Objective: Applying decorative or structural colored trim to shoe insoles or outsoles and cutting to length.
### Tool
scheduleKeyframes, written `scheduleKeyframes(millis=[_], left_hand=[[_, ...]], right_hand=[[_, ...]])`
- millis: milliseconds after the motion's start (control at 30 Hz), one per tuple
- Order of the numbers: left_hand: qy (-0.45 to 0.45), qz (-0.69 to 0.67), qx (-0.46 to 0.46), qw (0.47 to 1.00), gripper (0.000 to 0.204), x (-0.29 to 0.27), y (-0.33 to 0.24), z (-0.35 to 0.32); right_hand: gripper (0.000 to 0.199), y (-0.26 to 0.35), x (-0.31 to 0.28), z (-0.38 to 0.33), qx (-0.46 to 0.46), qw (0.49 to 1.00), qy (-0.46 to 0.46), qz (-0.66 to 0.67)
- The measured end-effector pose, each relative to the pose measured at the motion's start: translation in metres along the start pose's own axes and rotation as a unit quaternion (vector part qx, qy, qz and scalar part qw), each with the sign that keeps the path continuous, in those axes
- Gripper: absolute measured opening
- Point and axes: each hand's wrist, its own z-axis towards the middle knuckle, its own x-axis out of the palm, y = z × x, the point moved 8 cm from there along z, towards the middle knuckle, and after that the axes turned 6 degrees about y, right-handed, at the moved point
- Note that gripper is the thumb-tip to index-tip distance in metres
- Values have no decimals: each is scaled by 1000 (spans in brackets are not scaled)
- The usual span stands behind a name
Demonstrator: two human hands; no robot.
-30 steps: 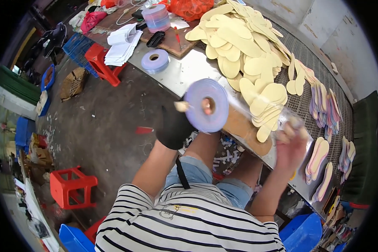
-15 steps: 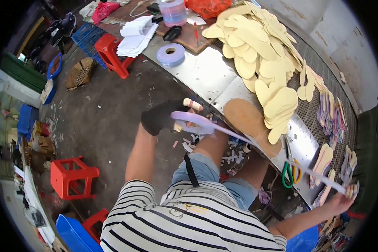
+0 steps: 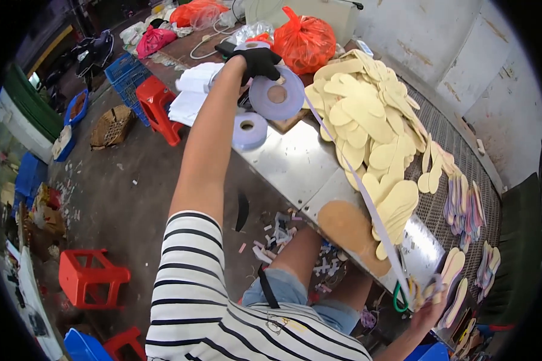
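Observation:
My left hand (image 3: 260, 64), in a black fingerless glove, is stretched far forward and grips a large lilac tape roll (image 3: 260, 99) by its upper edge. A lilac tape strip (image 3: 367, 201) runs from the roll diagonally across the table to my right hand (image 3: 429, 308). That hand is at the near right table edge, its fingers closed about the strip's end and partly blurred. Beside it, scissors with a green handle (image 3: 398, 297) lie partly hidden by the strip and fingers. Cream insoles (image 3: 367, 114) form a big pile right of the strip.
Another lilac roll (image 3: 250, 139) sits on the metal table (image 3: 283, 171), with a brown sole-shaped board (image 3: 346, 225) nearer me. Stacked patterned insoles (image 3: 464, 207) lie at the right. A red bag (image 3: 305, 45) stands at the back. Red stools (image 3: 93, 280) and scraps are on the floor.
My left hand has moved from above my lap, forward over the table, with the tape roll. My right hand has come in from the far right toward the scissors, and the strip now stretches longer.

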Motion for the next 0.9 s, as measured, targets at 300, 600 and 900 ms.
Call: scheduleKeyframes(millis=[300,600,900], left_hand=[[-10,79,-35,996,65,6,50,99],[-315,129,-4,940,44,118,80,-100],[-431,289,7,855,23,152,82,-171]], right_hand=[[16,-47,31,6,99,993,3,-64],[25,-37,-71,-11,92,991,-70,-73],[21,44,-126,-83,6,984,-169,-60]])
